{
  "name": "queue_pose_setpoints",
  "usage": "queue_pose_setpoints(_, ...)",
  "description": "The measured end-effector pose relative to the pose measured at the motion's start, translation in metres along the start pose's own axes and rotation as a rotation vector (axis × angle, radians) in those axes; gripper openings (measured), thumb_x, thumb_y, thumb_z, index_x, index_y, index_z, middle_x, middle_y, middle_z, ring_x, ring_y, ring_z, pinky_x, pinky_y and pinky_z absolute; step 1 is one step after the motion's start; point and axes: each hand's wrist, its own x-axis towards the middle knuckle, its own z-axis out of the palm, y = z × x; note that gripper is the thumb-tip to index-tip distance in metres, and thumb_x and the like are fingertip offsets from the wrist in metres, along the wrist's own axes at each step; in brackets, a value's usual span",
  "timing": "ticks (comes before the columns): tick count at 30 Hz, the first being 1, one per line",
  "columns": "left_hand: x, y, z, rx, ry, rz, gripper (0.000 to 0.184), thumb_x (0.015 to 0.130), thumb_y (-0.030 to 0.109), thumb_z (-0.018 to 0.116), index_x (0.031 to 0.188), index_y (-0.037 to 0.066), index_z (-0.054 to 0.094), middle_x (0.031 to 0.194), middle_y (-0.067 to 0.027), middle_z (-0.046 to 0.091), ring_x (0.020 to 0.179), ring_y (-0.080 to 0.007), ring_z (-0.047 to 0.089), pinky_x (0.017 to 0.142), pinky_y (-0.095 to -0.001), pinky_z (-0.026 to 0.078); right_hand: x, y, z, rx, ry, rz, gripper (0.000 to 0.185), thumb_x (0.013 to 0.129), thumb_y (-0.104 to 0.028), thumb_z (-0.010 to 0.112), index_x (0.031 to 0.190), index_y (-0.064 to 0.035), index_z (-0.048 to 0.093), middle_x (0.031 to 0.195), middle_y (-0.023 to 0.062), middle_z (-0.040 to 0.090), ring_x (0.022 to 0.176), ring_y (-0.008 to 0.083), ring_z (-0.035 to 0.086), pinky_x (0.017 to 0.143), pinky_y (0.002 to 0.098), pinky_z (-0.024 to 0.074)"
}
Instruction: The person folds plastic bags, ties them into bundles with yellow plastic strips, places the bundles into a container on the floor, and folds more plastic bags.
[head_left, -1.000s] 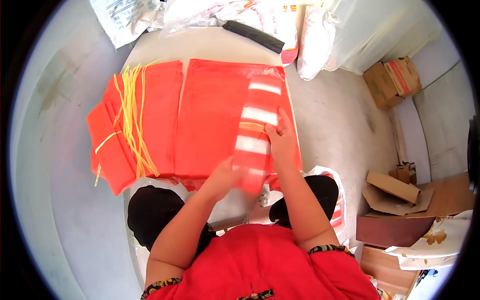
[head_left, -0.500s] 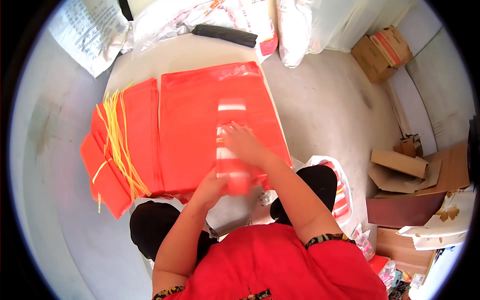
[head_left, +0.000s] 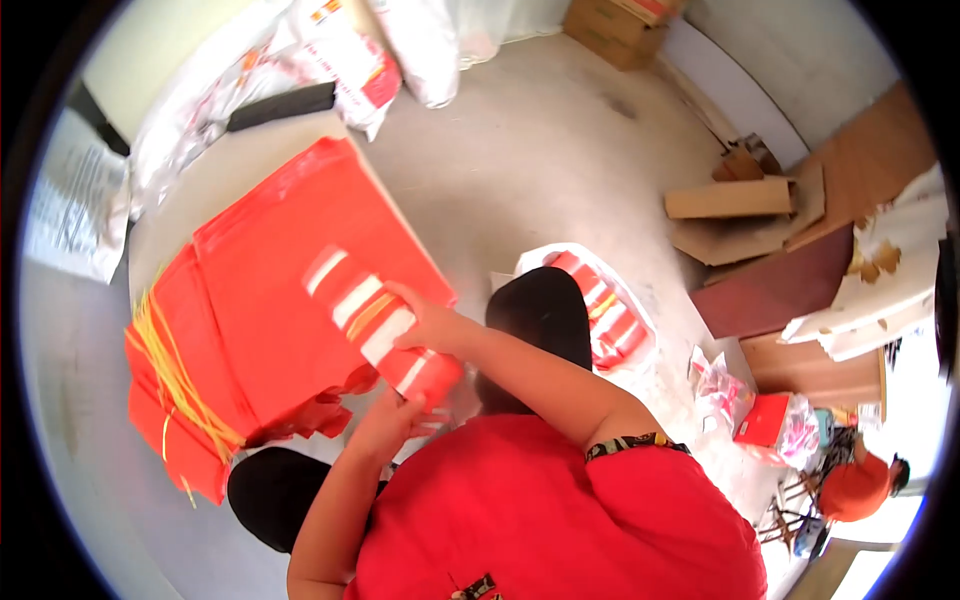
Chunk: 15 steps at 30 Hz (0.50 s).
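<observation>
A folded red bundle with white stripes (head_left: 358, 305) and a yellow tie round its middle is raised at a slant over the table's near right side. My right hand (head_left: 425, 322) grips its right side, fingers wrapped along the edge. At the lower end, my left hand (head_left: 388, 422) pinches the bundle's corner; those fingers are partly blurred. Under the bundle lies a wide stack of flat red plastic sheets (head_left: 270, 240). Loose yellow ties (head_left: 170, 360) are spread over the red pile at the left.
Beside my right knee, a white tub (head_left: 648, 330) holds several similar striped bundles (head_left: 610, 315). A black roll (head_left: 282, 107) lies at the table's far edge, near white sacks (head_left: 350, 60). Opened cardboard (head_left: 730, 200) stands at the right. Another person (head_left: 858, 487) sits far right.
The bundle has come up off the red stack and tilted toward the right, held in both hands. My view has turned right, bringing the tub and a seated person further into sight.
</observation>
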Motion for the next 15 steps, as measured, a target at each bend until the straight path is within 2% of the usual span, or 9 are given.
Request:
queue_pose_setpoints(3, -0.007, -0.013, 0.007, 0.191, -0.137, -0.067, 0.039, 0.107, 0.019, 0.05, 0.144, 0.007, 0.047, 0.132, -0.0157, 0.068, 0.116, -0.0253, 0.07, 0.096, -0.0357, 0.055, -0.03, -0.005, -0.051, 0.036, -0.042, -0.003, 0.095, 0.085, -0.007, 0.074, 0.166, -0.0112, 0.025, 0.155, 0.017, 0.047, 0.139, 0.0237, 0.048, 0.114, 0.0348, 0.0416)
queue_pose_setpoints(6, -0.007, -0.03, -0.003, 0.126, -0.003, -0.051, 0.038, 0.107, 0.02, 0.05, 0.143, 0.007, 0.049, 0.133, -0.0154, 0.068, 0.117, -0.0248, 0.069, 0.095, -0.0347, 0.054, -0.076, -0.018, -0.12, 0.258, 0.039, -0.037, 0.094, 0.085, -0.008, 0.075, 0.166, -0.0092, 0.027, 0.159, 0.0129, 0.044, 0.139, 0.0213, 0.047, 0.114, 0.0343, 0.0408)
queue_pose_setpoints(8, -0.001, -0.041, -0.013, 0.09, 0.126, -0.068, 0.038, 0.109, 0.024, 0.05, 0.143, 0.006, 0.049, 0.134, -0.0159, 0.067, 0.118, -0.0267, 0.069, 0.094, -0.0357, 0.054, -0.112, -0.02, -0.167, 0.227, 0.182, -0.163, 0.091, 0.087, -0.009, 0.075, 0.165, -0.0084, 0.028, 0.161, 0.0108, 0.041, 0.14, 0.0196, 0.046, 0.114, 0.0343, 0.0405)
queue_pose_setpoints(10, 0.002, -0.047, -0.019, 0.052, 0.219, -0.075, 0.039, 0.109, 0.027, 0.051, 0.143, 0.007, 0.049, 0.134, -0.0164, 0.067, 0.118, -0.0286, 0.068, 0.093, -0.0371, 0.054, -0.153, -0.024, -0.203, 0.322, 0.225, -0.24, 0.093, 0.089, -0.004, 0.076, 0.167, -0.0086, 0.025, 0.159, 0.0088, 0.046, 0.142, 0.0209, 0.048, 0.119, 0.0348, 0.0373)
queue_pose_setpoints(13, 0.011, -0.067, -0.034, 0.013, 0.266, -0.075, 0.041, 0.109, 0.028, 0.054, 0.143, 0.006, 0.049, 0.132, -0.0167, 0.067, 0.117, -0.0311, 0.068, 0.092, -0.0402, 0.054, -0.193, 0.009, -0.252, 0.3, 0.275, -0.237, 0.095, 0.088, -0.005, 0.077, 0.167, -0.0097, 0.025, 0.16, 0.0084, 0.046, 0.143, 0.0207, 0.048, 0.119, 0.0353, 0.0364)
queue_pose_setpoints(15, 0.015, -0.082, -0.044, -0.015, 0.297, -0.083, 0.041, 0.109, 0.028, 0.054, 0.143, 0.006, 0.048, 0.132, -0.0166, 0.066, 0.116, -0.0314, 0.068, 0.092, -0.0404, 0.054, -0.211, 0.04, -0.267, 0.301, 0.351, -0.061, 0.097, 0.086, -0.008, 0.08, 0.167, -0.0113, 0.026, 0.157, 0.0093, 0.049, 0.142, 0.0209, 0.049, 0.118, 0.0364, 0.0379)
